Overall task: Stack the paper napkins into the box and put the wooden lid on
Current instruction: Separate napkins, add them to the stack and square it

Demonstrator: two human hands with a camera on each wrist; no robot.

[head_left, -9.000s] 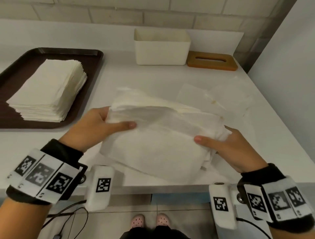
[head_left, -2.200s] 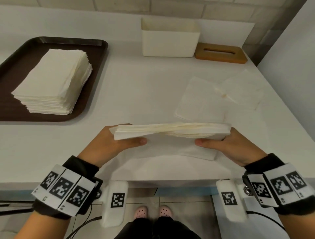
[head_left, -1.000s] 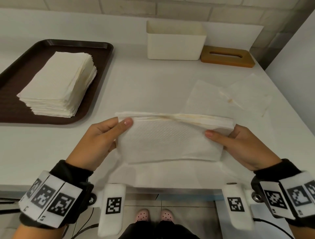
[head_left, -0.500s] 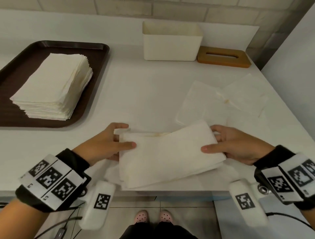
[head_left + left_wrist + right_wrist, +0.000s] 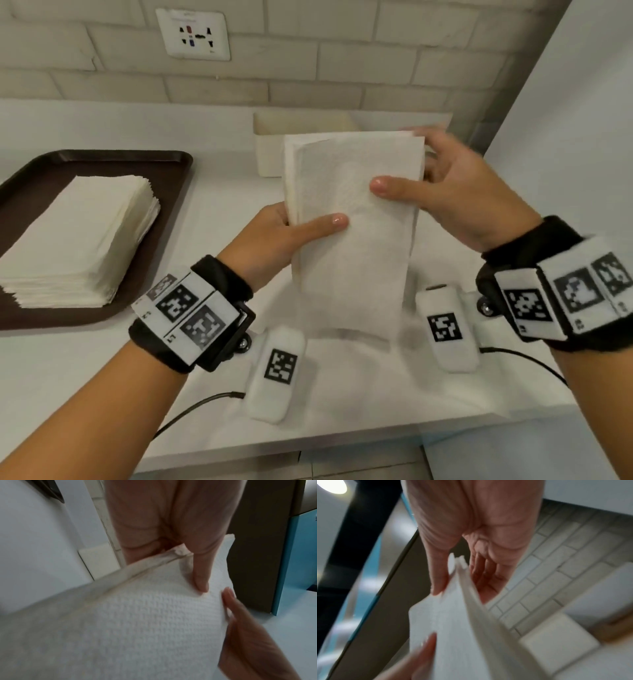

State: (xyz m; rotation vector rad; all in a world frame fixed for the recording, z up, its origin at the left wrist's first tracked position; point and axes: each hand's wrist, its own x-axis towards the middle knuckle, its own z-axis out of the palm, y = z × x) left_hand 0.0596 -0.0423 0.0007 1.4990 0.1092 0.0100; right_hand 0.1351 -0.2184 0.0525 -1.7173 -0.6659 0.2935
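Note:
A bundle of white paper napkins [image 5: 352, 219] stands on end in the air above the counter, in front of the cream box [image 5: 270, 144]. My left hand [image 5: 291, 236] grips its lower left edge, thumb across the front. My right hand [image 5: 428, 185] grips its upper right edge, thumb on the front and fingers behind. The left wrist view shows the napkin bundle [image 5: 137, 615] with both thumbs pressed on it. In the blurred right wrist view the bundle [image 5: 453, 615] runs between thumb and fingers, with the box [image 5: 556, 639] and the wooden lid [image 5: 611, 628] beyond. The head view hides the lid.
A dark brown tray [image 5: 164, 178] at the left holds a tall stack of napkins [image 5: 82, 236]. Loose napkin sheets [image 5: 404, 370] lie flat on the white counter under my hands. A wall socket [image 5: 193, 34] sits on the brick wall behind.
Both hands have lifted the bundle off the counter, turned it from lying flat to standing on end, and carried it away from me toward the box.

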